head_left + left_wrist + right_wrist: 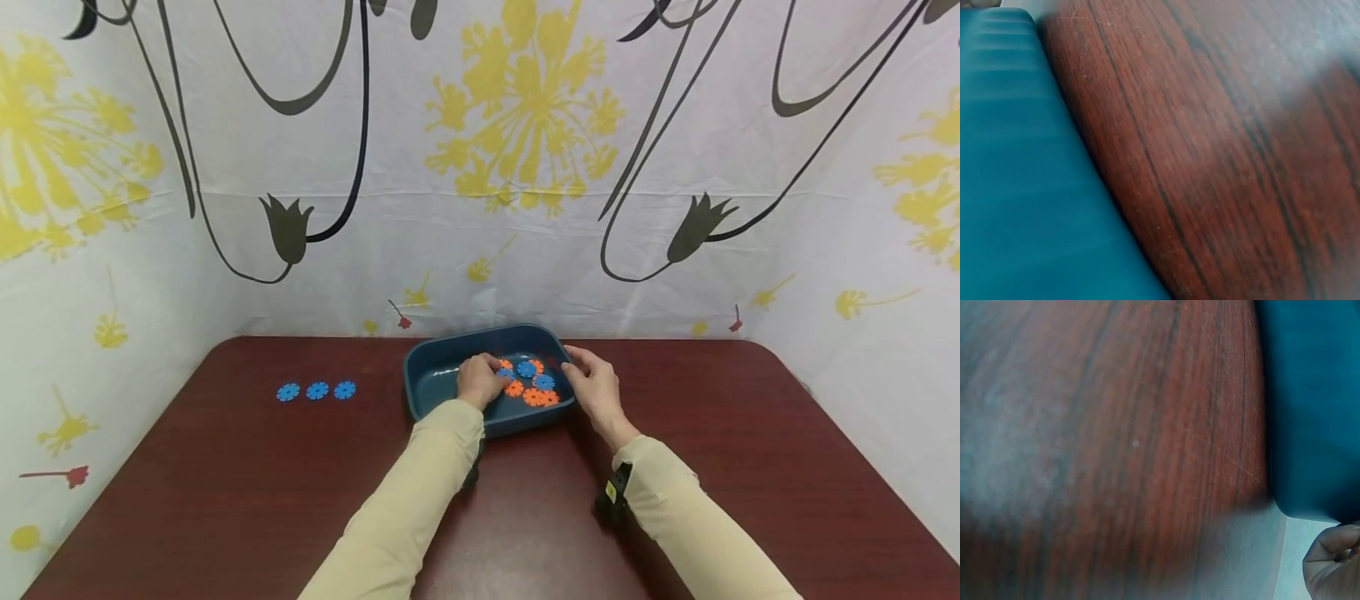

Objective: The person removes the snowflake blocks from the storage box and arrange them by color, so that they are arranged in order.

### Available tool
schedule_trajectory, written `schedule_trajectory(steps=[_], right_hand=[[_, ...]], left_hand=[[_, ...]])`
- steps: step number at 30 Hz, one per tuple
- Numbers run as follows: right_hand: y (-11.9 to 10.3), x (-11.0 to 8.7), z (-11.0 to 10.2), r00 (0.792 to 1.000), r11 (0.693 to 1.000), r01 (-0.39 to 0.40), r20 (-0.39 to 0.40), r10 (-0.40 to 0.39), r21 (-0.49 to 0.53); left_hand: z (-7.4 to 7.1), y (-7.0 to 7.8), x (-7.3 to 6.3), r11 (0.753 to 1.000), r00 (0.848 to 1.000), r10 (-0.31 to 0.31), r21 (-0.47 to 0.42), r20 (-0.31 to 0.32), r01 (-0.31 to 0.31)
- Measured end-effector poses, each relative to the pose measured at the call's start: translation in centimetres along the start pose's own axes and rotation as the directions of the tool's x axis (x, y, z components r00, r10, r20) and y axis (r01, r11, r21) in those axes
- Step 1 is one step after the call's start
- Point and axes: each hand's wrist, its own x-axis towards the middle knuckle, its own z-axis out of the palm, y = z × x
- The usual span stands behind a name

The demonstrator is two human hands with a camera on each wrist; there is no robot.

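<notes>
A soft glare is cast on the glossy, red-brown wood-grain bench (525, 508). The wrist views are blurred in places.

Shows deep teal on the tray (438, 387), hub of the clock face, with bright blue and vivid orange on the mixed discs (526, 369) toward its three o'clock end. Repeats blue on three discs (317, 391) at nine. Adds dark red-brown with black grain on the table (525, 517) at six, plain beige on sleeves (408, 504) at seven and four, and yellow bursts (528, 92), grey-green flowers (287, 230) and red sprigs (403, 322) on white cloth (420, 242) at twelve.
</notes>
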Motion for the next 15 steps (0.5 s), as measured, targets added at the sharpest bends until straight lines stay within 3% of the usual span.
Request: schedule_trajectory(steps=[7, 15], right_hand=[[-0.06, -0.01, 0.01, 1.000, 1.000, 0.000, 0.000, 0.000, -0.003], [0.02, -0.06, 0.01, 1.000, 1.000, -0.002, 0.003, 0.002, 0.003]], left_hand=[[0.38, 0.12, 0.19, 0.998, 0.999, -0.025, 0.064, -0.029, 0.027], [0.33, 0.20, -0.15, 0.998, 0.998, -0.045, 0.040, -0.034, 0.046]])
